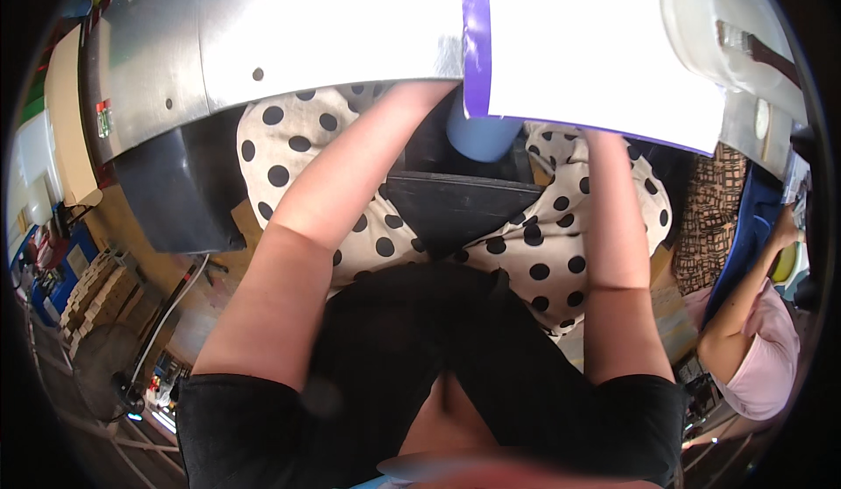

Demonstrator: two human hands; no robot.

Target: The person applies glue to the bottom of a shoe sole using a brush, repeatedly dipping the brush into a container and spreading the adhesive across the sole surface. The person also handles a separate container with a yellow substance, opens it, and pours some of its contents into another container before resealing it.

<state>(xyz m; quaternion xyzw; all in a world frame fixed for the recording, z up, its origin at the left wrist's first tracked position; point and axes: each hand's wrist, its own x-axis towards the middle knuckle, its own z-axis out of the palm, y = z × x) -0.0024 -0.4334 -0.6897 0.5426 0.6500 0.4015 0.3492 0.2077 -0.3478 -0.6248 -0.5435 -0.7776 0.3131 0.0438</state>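
Both forearms reach under the white sheet [604, 42] beside the metal panel [289, 24]; with your hands hidden, grip unreadable, feed the sheet squarely.

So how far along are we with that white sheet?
Nothing looks finished. In hand: both forearms reach under the metal table and the purple-edged white sheet, over a polka-dot lap, near a blue roll. Both hands are hidden, so what is left cannot be judged.

We seem to sit in a small workshop: a bare sheet-metal worktop [289, 33] with screw holes before us, stacked pale wooden blocks [96, 292] on the floor at left, and a co-worker in a pink shirt [766, 357] seated close beside us
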